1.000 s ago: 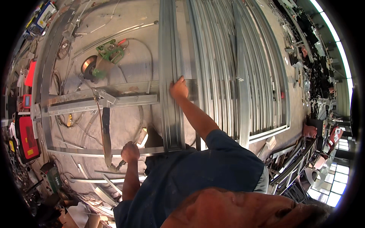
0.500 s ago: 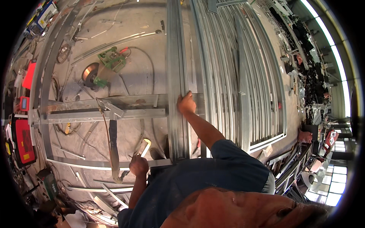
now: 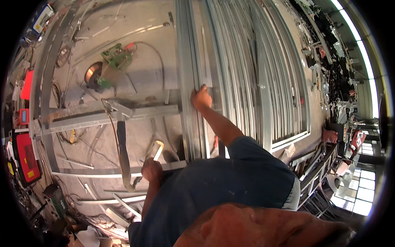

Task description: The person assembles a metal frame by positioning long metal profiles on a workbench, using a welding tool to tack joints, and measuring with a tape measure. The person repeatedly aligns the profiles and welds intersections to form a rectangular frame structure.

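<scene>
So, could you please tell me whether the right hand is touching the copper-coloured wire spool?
No, the right hand is at the long metal profile, and the wire spool lies apart to its left.

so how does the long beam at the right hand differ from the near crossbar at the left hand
The long beam runs away from the person, while the near crossbar runs left to right. The long beam looks wider, the near crossbar narrower. Both are grey metal.

Metal-fabrication workshop, evidenced by a large metal frame (image 3: 90, 173) on the left, parallel metal profiles (image 3: 242, 82) right, a copper-coloured wire spool (image 3: 94, 71) left, and scattered metal strips (image 3: 125, 205) near left.
</scene>
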